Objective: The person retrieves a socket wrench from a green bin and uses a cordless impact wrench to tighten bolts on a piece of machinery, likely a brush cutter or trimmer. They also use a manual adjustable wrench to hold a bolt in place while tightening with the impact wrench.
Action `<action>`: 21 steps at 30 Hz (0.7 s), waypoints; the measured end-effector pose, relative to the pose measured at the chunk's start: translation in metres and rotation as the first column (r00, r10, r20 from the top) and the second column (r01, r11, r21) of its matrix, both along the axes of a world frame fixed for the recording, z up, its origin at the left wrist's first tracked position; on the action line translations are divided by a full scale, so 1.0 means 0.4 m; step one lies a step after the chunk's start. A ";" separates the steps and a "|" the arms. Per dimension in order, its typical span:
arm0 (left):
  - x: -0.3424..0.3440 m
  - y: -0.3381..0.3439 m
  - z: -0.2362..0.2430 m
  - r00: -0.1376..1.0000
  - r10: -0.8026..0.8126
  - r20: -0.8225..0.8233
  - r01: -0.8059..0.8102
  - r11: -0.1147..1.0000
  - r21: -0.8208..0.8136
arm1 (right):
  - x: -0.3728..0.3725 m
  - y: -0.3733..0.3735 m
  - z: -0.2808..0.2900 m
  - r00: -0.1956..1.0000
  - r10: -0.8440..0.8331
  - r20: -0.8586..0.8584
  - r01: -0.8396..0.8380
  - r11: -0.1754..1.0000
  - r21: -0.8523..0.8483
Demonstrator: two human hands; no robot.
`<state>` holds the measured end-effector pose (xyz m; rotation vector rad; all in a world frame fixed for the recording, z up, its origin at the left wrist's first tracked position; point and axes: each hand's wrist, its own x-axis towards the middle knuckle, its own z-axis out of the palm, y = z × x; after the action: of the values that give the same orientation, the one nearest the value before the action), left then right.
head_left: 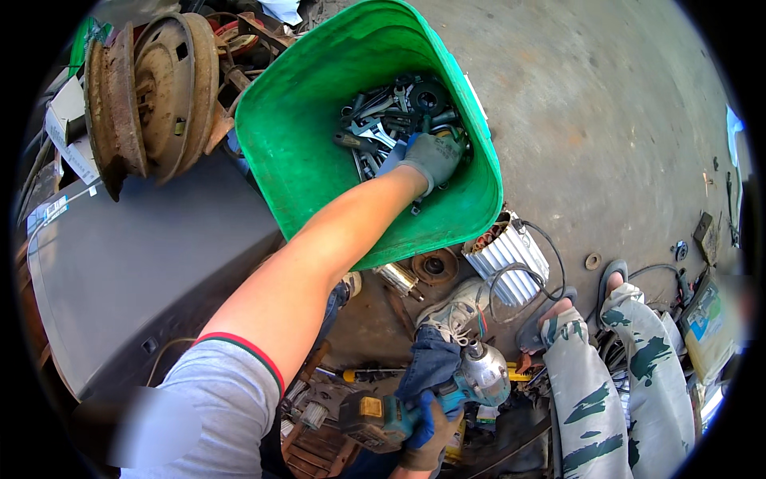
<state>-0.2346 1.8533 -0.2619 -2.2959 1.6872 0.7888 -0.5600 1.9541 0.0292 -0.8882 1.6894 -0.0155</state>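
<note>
My left hand (pixel 439 157), in a grey and blue work glove, reaches deep into a green plastic bin (pixel 303 152). Its fingers curl down among loose hand tools at the bottom; what they grip is hidden. Beside it lie a silver adjustable wrench (pixel 373 132), several spanners and a round black part (pixel 429 96). Low in the view, my gloved right hand (pixel 433 431) is wrapped round the handle of a teal cordless impact wrench (pixel 459 389). The tool's silver nose points up and right, and its battery (pixel 371 419) sticks out to the left.
Rusty wheel rims (pixel 163 96) stand left of the bin, above a dark grey casing (pixel 152 271). A finned motor housing (pixel 511 259) with a cable lies right of my shoe (pixel 455 311). Another person's legs (pixel 590 399) in paint-patterned trousers are at lower right. Scrap parts litter the floor.
</note>
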 end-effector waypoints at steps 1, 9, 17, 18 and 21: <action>0.003 0.005 0.008 1.000 -0.012 -0.008 0.012 0.999 0.038 | -0.001 0.006 -0.004 0.999 0.049 -0.022 -0.050 0.998 -0.044; 0.033 0.028 0.059 0.956 0.165 -0.243 -0.173 0.985 -0.012 | 0.063 -0.023 0.010 0.953 -0.301 -0.006 0.296 0.931 0.213; 0.094 0.103 0.302 0.877 0.417 -0.238 -0.444 0.893 -0.075 | 0.087 0.005 -0.003 0.944 -0.327 0.048 0.322 0.942 0.092; 0.104 0.132 0.360 0.854 0.450 -0.260 -0.494 0.859 -0.135 | 0.077 0.015 -0.007 0.947 -0.309 0.084 0.302 0.949 0.087; 0.119 0.240 0.542 0.585 0.610 -0.535 -0.761 0.640 -0.104 | 0.108 -0.004 0.027 0.914 -0.349 0.205 0.320 0.934 0.160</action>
<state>-0.1871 1.9493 -0.0453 -3.2986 1.0033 1.3762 -0.5168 1.9524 0.0401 -0.4746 1.5854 -0.2366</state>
